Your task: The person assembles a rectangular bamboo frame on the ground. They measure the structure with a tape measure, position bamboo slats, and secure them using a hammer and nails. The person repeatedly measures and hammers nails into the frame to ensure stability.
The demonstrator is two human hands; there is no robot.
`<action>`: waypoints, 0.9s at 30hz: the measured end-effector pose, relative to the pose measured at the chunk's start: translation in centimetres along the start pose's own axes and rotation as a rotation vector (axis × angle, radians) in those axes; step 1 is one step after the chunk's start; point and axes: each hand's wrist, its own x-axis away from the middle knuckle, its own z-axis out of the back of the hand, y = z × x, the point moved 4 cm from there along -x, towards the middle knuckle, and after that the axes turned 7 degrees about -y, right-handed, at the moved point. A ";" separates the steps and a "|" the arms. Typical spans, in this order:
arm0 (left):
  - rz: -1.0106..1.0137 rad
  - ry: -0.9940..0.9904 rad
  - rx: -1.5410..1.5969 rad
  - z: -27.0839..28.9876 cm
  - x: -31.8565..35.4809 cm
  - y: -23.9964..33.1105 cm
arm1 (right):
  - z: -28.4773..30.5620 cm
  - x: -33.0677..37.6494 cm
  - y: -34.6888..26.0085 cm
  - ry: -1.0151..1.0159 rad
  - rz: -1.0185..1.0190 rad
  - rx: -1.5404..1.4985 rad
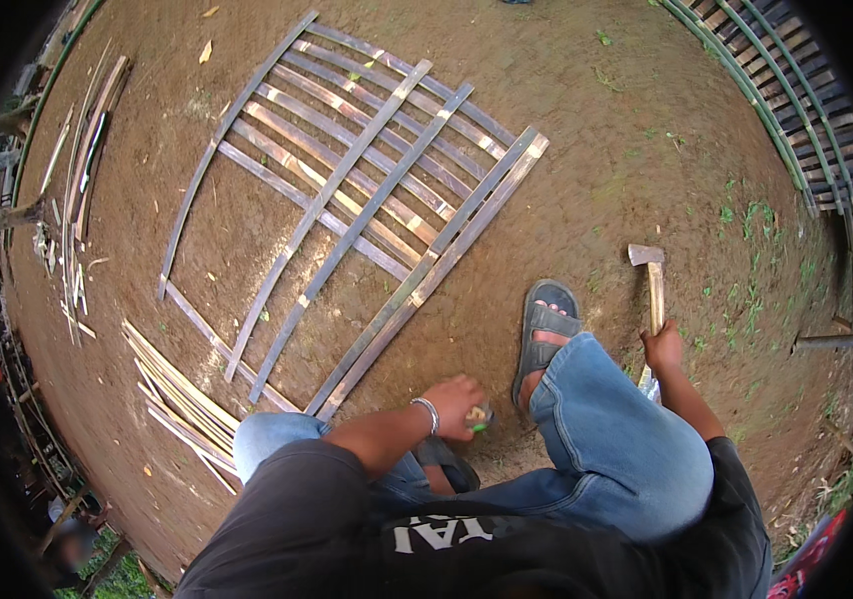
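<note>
My right hand [662,347] is closed round the wooden handle of a hatchet [655,285], whose metal head points away from me, out past my right knee. Between my feet, my left hand [454,407] is curled over a small object [480,417] with clear, tan and green patches; the fingers hide most of it, so its kind cannot be made out. Ahead and to the left, a lattice of bamboo slats [367,170] lies on the ground, long strips crossing over several shorter ones. Its nearest edge has two strips side by side, close to my left hand.
A bundle of pale split bamboo strips [177,399] lies by my left knee. More loose strips [87,170] are at the far left. A slatted bamboo structure [796,90] stands at the far right. My sandalled right foot [546,334] is on the bare soil between the lattice and the hatchet.
</note>
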 end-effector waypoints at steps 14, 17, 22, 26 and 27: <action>0.304 0.218 0.358 17.7 -3.5 1.5 | 5.1 5.6 -17.1 -0.102 0.660 -0.478; 0.244 0.110 0.343 17.6 -6.0 4.3 | 7.6 9.8 -22.6 -0.509 0.978 -0.259; -0.034 0.248 0.506 13.6 -7.0 3.2 | 3.3 11.1 -22.6 -0.970 1.073 -0.213; -0.027 0.353 0.723 10.2 -6.7 1.8 | 0.4 11.0 -22.0 -1.088 1.083 -0.246; 0.010 0.389 0.752 9.4 -6.7 1.0 | 0.1 11.1 -22.2 -1.109 1.094 -0.214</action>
